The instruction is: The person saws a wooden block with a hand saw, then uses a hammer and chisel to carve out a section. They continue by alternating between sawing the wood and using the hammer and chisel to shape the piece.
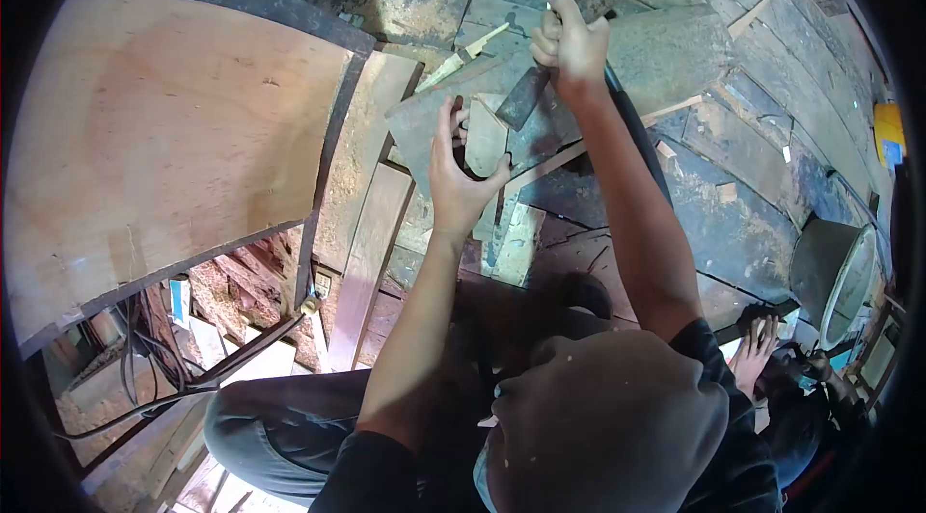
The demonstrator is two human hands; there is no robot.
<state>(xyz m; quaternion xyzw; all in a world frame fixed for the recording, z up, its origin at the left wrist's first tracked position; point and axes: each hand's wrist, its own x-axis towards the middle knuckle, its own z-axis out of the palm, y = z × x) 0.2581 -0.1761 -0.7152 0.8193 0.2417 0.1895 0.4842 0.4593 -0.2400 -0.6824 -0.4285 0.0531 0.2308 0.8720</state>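
Observation:
My left hand (pixel 465 166) curls around a small pale piece of wood (pixel 488 139) with a pointed top, fingers on its left side and thumb near its lower right. Beneath it lies a wide grey board (pixel 666 45). Up and to the right, my right hand (pixel 574 48) is a fist around a hand tool (pixel 526 98). Below the fist the tool shows a dark, blocky end, close to the wood piece; above the fist, a broad mottled part is blurred. I cannot make out the tool's exact kind.
A large plywood panel (pixel 183 118) in a dark frame stands at left, with black cables (pixel 154 359) below it. Planks (pixel 371 253) and sawdust lie on the wooden floor. Right, there is a round basin (pixel 834 272) near another person's hand (pixel 757 349). A capped head (pixel 608 426) fills the bottom.

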